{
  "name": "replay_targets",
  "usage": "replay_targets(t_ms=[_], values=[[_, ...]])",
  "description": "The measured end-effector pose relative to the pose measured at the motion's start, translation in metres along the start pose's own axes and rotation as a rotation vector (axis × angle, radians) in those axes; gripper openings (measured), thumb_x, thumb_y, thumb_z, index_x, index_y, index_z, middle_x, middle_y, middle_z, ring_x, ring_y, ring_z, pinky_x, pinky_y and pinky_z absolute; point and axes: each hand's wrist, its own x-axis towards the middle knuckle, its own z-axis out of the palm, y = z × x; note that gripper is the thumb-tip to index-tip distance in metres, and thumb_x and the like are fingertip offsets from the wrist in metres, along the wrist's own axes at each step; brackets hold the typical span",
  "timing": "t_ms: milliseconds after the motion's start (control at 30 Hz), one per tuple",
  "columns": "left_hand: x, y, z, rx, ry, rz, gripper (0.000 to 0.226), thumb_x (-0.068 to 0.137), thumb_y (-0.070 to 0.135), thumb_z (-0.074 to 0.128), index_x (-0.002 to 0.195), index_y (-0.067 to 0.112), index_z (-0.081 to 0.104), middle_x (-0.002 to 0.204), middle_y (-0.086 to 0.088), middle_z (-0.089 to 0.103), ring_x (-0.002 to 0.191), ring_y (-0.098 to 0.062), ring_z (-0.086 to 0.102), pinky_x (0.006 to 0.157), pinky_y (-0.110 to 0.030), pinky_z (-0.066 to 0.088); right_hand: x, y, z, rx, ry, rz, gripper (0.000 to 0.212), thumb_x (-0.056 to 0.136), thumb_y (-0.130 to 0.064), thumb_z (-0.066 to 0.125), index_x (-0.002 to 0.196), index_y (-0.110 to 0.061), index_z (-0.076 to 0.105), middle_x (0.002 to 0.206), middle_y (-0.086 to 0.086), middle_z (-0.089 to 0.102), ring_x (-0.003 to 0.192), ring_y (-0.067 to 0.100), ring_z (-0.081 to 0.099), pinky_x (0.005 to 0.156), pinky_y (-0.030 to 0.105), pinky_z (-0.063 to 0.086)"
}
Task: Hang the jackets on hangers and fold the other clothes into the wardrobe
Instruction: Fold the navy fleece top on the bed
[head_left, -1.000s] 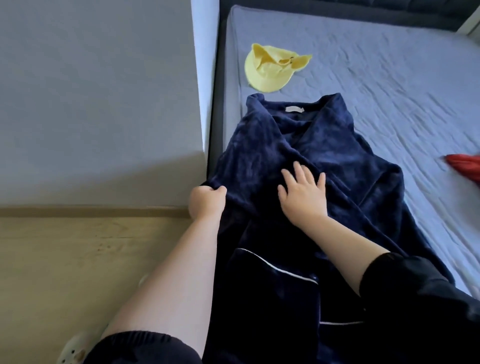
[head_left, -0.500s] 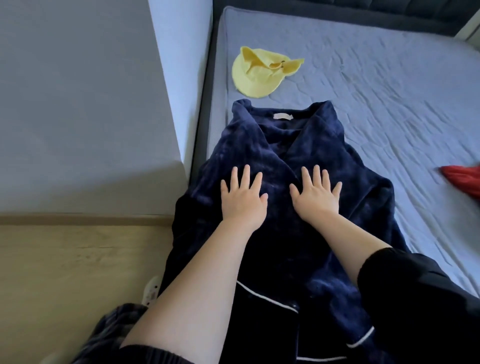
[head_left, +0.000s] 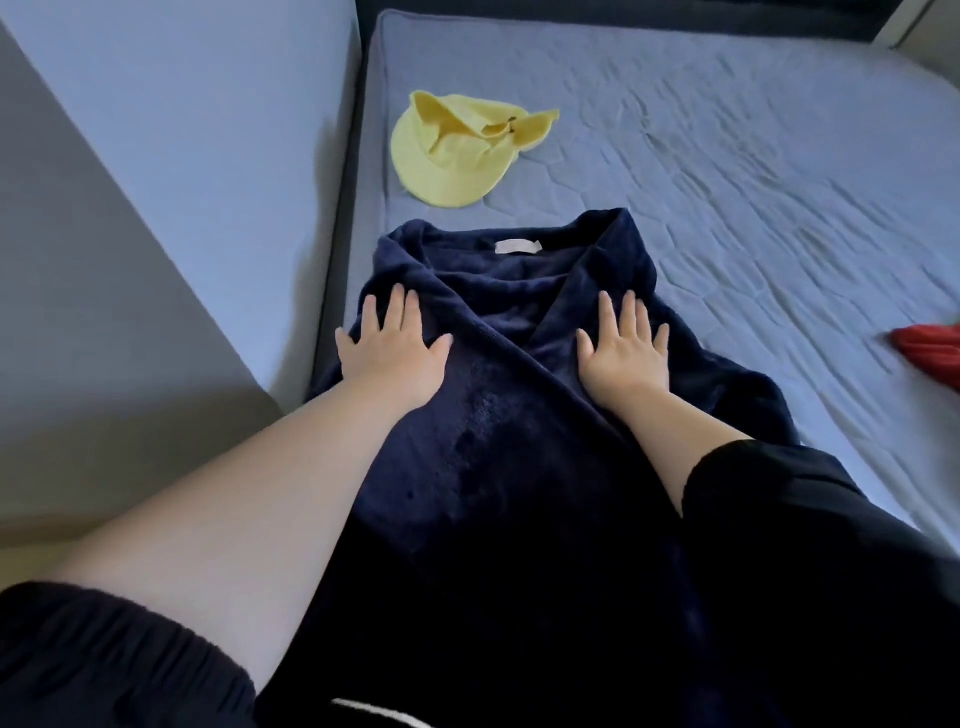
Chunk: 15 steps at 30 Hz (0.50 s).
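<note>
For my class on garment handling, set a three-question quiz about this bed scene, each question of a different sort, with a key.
1. True or false: the left hand and the right hand both lie flat on the navy robe.
2. What lies on the bed beyond the robe's collar? A. a yellow hat B. a green towel C. a wooden hanger
3. Fill in: the cloth at the frame's right edge is ___ in colour.
Key: 1 true; 2 A; 3 red.
</note>
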Motion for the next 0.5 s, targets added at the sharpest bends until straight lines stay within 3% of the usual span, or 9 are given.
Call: replay_targets(t_ms=[133,233,300,400,500], values=[[0.023,0.005,-0.006,-0.205,0.024,-0.128,0.077,0.097,0.055,0.031,0.153,0.014,-0.005,0.161,-0.001,-0.006,0.148,-0.024,0.004,0.115,-0.051,0.017,0.036,0.005,-0.004,0.218,0.010,0.108,0.076,0.096,-0.058,0.028,0.153,-0.020,-0.005,0.161,0.006,-0.004,0.148,0.022,-0.001,0.117,0.049,0.000],[0.046,-0.004,-0.016,-0.597,0.038,-0.302,0.095,0.073,0.065,0.056,0.150,0.020,0.022,0.151,-0.008,0.035,0.135,-0.031,0.036,0.107,-0.047,0.035,0.069,0.016,-0.011,0.733,0.003,0.409,0.093,0.082,-0.068,0.044,0.153,-0.017,0.010,0.156,0.011,0.025,0.141,0.031,0.027,0.116,0.049,0.021],[0.051,-0.013,-0.026,-0.878,0.073,-0.381,0.097,0.060,0.061,0.065,0.142,0.017,0.037,0.135,-0.007,0.051,0.121,-0.031,0.051,0.099,-0.046,0.044,0.081,0.022,-0.021,1.059,-0.040,0.549,0.089,0.083,-0.065,0.051,0.149,-0.012,0.025,0.146,0.010,0.041,0.130,0.031,0.043,0.108,0.045,0.036],[0.055,-0.025,-0.034,-1.119,0.063,-0.423,0.071,0.076,0.038,0.075,0.134,0.007,0.049,0.125,-0.008,0.058,0.111,-0.029,0.057,0.094,-0.041,0.048,0.088,0.027,-0.031,1.195,-0.104,0.531,0.060,0.085,-0.046,0.065,0.128,-0.006,0.054,0.121,0.007,0.063,0.106,0.025,0.061,0.095,0.040,0.050],[0.051,-0.025,-0.038,-1.055,0.087,-0.367,0.040,0.076,0.026,0.075,0.109,0.005,0.065,0.106,-0.013,0.068,0.097,-0.028,0.064,0.084,-0.040,0.051,0.088,0.030,-0.037,1.240,-0.046,0.544,0.046,0.079,-0.029,0.073,0.118,-0.007,0.062,0.111,0.010,0.068,0.099,0.028,0.065,0.092,0.045,0.052]])
